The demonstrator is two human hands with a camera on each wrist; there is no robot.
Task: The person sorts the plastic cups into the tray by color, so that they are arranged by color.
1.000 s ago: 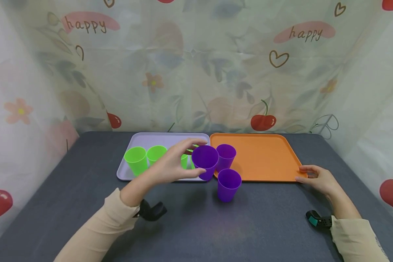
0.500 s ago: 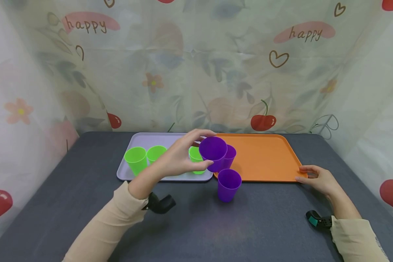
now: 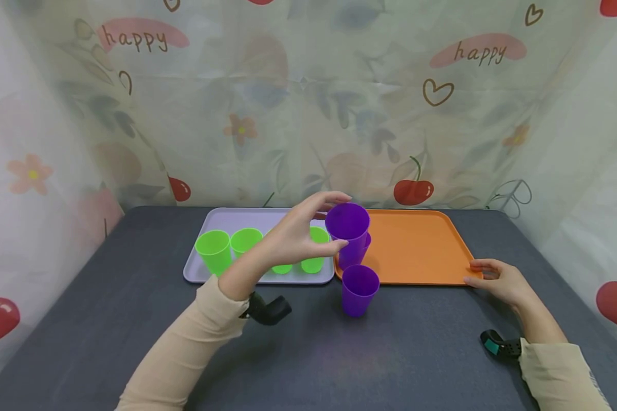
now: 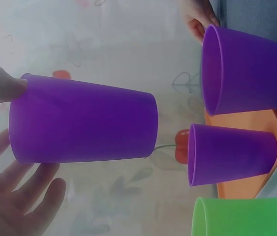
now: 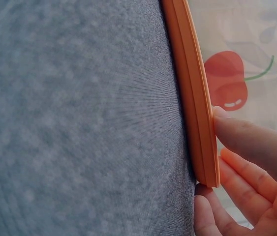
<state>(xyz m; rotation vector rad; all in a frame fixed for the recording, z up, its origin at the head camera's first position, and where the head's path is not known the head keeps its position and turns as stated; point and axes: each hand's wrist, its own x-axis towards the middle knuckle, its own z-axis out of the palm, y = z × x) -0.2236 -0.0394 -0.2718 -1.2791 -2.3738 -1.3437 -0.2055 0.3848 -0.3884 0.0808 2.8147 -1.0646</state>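
Observation:
My left hand (image 3: 308, 231) grips a purple cup (image 3: 347, 228) near its rim, thumb on the near side and fingers on the far side. The left wrist view shows this cup (image 4: 84, 120) held off any surface. Behind it, mostly hidden in the head view, another purple cup (image 4: 234, 155) stands on the left part of the orange tray (image 3: 416, 251). A third purple cup (image 3: 360, 291) stands upright on the table in front of the trays. My right hand (image 3: 501, 279) pinches the orange tray's front right corner, the thumb on its rim.
Left of the orange tray lies a lavender tray (image 3: 257, 216) bearing several green cups (image 3: 214, 254), some partly hidden by my left hand. The dark table (image 3: 308, 354) extends in front. A printed curtain (image 3: 298, 114) hangs behind and at both sides.
My left hand has carried the purple cup up and to the right, from over the lavender tray's edge to the orange tray's left end. The right hand stays put.

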